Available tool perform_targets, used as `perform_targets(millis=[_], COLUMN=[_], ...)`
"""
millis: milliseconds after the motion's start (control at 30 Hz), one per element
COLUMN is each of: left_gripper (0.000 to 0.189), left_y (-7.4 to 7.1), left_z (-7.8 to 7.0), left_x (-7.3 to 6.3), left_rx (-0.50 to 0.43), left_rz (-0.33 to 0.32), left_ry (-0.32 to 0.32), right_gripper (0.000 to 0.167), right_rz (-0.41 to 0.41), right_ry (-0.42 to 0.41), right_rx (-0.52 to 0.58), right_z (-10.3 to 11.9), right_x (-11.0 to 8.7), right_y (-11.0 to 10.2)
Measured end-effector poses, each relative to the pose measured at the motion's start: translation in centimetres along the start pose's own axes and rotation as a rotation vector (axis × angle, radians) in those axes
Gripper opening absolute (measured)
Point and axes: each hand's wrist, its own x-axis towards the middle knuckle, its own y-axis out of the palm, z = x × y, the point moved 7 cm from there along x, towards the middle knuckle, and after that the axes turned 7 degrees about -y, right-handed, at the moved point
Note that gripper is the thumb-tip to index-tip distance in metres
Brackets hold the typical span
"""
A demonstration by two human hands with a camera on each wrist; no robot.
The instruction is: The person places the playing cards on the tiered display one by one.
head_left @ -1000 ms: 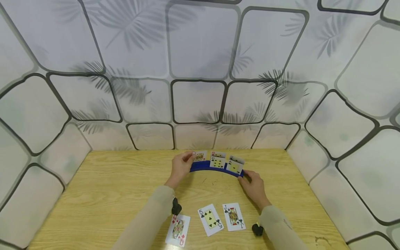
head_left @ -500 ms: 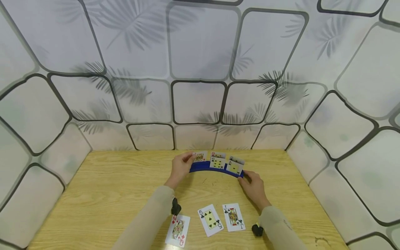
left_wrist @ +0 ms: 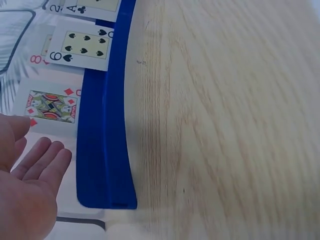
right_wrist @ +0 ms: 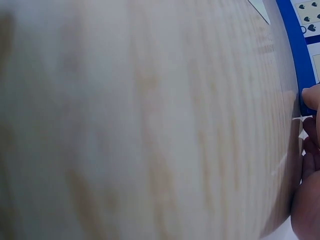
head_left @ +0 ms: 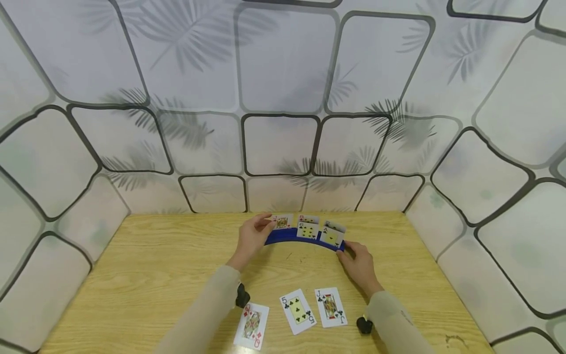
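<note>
My left hand (head_left: pixel 252 239) is at the left end of the blue rack (head_left: pixel 283 236), its fingers loosely spread rather than clenched. The thumb lies at the left edge of the jack of diamonds (head_left: pixel 283 222), and I cannot tell whether it touches the card. That jack stands upright in the rack's far row, toward its left end, facing me. A bare stretch of the rack runs along the near side of it.

My right hand (head_left: pixel 360 264) pinches the rack's right end, the thumb on the near side.

In the middle of the rack the six of spades (head_left: pixel 308 230) stands in front of a red eight (head_left: pixel 308 219), covering all but its top. To the right of them, the ace of clubs (head_left: pixel 331 237) stands likewise in front of a black two (head_left: pixel 335 226). The rack sits on the far part of the wooden tabletop (head_left: pixel 155 275), curved along its length.

Nearer me, three cards lie face up and apart: the queen of diamonds (head_left: pixel 251 327) on the left, the five of clubs (head_left: pixel 298 311) turned askew in the middle, and the jack of clubs (head_left: pixel 331 307) on the right. My beige sleeves (head_left: pixel 199 309) reach in on both sides of the five and the jack of clubs.
</note>
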Motion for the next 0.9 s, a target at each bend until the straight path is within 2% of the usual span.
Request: perform_targets(millis=[100,267,400,600,767,900], left_gripper=[0.036,0.037,0.04,0.044,0.045,0.048], left_y=[-0.6,-1.7,-2.5,-3.7,-4.4,-4.7], left_z=[-0.1,-0.4,-0.6,-0.3,0.1,0.5], left_x=[-0.5,-1.7,-3.1,-5.2,-6.8,-8.1], left_rx=[0.008,0.089,0.179,0.258,0.4,0.487], left_rz=[0.007,0.037,0.067,0.115,0.14,0.198], left_ry=[0.014,0.072,0.148,0.215,0.273,0.294], right_gripper=[0.047,0.048,0.049,0.049,0.049,0.05], right_rz=[0.003,0.014,0.026,0.015,0.003,0.0], right_ry=[0.002,0.016,0.024,0.012,0.003,0.001], right_rx=[0.002,0.0,-0.007,-0.009,-0.007,-0.003], right_z=[0.1,0.0,-0.1,-0.1,0.0,0.1], right_x=[0.0,0.0,-0.1,0.0,0.0,-0.1], right_y=[0.0,0.1,0.1,0.0,0.0,0.0])
